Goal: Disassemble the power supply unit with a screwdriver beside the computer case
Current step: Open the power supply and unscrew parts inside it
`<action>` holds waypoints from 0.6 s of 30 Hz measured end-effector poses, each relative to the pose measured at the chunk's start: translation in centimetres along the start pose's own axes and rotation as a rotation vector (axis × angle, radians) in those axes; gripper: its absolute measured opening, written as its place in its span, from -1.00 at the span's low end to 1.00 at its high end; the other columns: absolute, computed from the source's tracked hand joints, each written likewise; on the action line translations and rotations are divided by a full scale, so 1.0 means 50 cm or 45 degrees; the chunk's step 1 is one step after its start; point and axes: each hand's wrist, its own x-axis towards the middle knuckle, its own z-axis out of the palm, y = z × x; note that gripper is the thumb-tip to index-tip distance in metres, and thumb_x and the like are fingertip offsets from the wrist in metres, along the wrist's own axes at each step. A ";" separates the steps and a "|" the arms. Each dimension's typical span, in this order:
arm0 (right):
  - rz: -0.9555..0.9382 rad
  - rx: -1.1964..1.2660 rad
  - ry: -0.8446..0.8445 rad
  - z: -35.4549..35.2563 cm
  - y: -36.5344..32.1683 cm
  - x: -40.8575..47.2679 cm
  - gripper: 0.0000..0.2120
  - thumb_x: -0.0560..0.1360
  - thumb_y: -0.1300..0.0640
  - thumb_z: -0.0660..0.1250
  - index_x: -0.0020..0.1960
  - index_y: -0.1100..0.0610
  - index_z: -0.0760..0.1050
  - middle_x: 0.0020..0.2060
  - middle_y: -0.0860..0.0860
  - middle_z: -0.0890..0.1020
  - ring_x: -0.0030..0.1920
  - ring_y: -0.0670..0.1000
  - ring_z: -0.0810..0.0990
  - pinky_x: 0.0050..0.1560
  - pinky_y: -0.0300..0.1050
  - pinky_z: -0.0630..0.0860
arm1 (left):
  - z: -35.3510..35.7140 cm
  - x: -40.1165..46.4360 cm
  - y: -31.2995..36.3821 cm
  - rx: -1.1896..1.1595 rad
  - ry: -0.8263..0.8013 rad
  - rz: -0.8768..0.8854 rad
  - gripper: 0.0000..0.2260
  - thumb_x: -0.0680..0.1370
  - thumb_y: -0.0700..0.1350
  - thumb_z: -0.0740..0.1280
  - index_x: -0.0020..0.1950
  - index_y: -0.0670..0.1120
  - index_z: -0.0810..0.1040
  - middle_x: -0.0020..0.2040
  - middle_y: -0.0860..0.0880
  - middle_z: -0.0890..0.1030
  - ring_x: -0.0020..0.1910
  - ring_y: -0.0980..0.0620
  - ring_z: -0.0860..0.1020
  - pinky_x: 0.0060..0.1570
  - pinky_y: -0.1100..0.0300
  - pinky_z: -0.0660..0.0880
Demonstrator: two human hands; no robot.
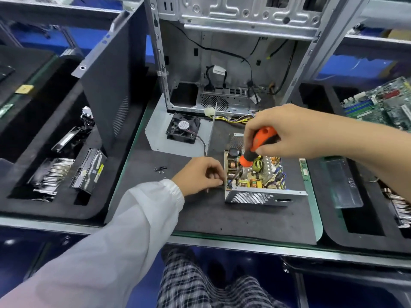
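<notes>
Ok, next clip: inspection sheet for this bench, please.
Surface: dark mat on the bench.
Job's things: open PSU, board exposed; screwdriver tip down inside it; PSU cover with fan lying behind.
Clutter: loose screws on mat; heatsink and drive in left tray; motherboard at right.
Grippers: right hand grips screwdriver handle; left hand curled at PSU's left edge, hold unclear.
Cables: yellow-black bundle behind PSU.
Surroundings: stripped case upright, side panel leaning beside it.
</notes>
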 end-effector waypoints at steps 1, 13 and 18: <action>0.007 0.001 0.003 -0.002 0.001 -0.001 -0.79 0.42 0.23 0.36 -0.11 -0.09 0.58 -0.21 -0.22 0.63 -0.16 -0.26 0.55 -0.17 -0.33 0.45 | 0.008 -0.003 -0.007 0.016 0.053 -0.012 -0.89 0.45 -0.35 0.46 -0.15 -0.16 0.63 -0.31 -0.04 0.57 -0.37 0.10 0.49 -0.35 0.12 0.58; 0.113 0.358 0.090 -0.033 0.027 0.001 -0.88 0.44 0.14 0.42 -0.14 -0.09 0.59 -0.30 -0.15 0.66 -0.28 -0.08 0.64 -0.09 0.00 0.58 | 0.026 -0.026 -0.024 -0.430 0.213 -0.060 -0.93 0.49 -0.29 0.44 -0.14 -0.14 0.65 -0.34 -0.04 0.64 -0.44 0.03 0.56 -0.38 0.24 0.55; 0.175 0.537 0.195 -0.017 0.054 0.003 -0.91 0.44 0.16 0.43 -0.12 -0.02 0.61 -0.30 -0.07 0.68 -0.34 -0.10 0.61 -0.15 -0.07 0.53 | 0.017 -0.043 -0.034 -0.597 0.249 -0.122 -0.89 0.53 -0.38 0.36 -0.09 -0.20 0.64 -0.34 -0.10 0.64 -0.43 0.00 0.60 -0.35 0.23 0.59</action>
